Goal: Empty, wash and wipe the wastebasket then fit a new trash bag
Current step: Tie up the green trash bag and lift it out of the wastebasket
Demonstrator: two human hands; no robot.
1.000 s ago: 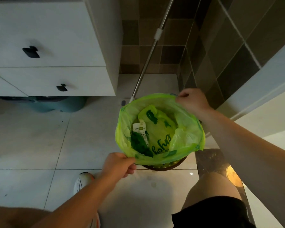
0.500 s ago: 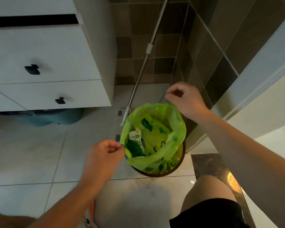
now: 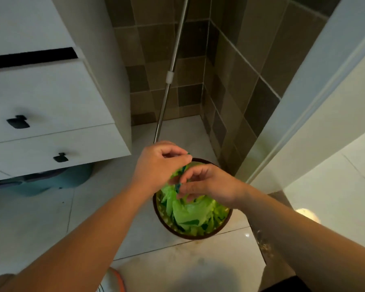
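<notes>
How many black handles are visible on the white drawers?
2. One black handle is on the upper drawer front, the other on the drawer below it, further right. More drawers may continue past the left edge.

**Dim, warm light with wide-angle bending**

The room is dimly and warmly lit, the whole picture soft and slightly blurred. A bright glare spot sits on the glossy floor (image 3: 247, 234) at lower right, beside a pale glowing patch. A broad dark shadow falls across the tiles at the bottom centre. Straight lines of the cabinet (image 3: 51, 98) and door frame (image 3: 303, 114) lean outward toward the edges.
</notes>
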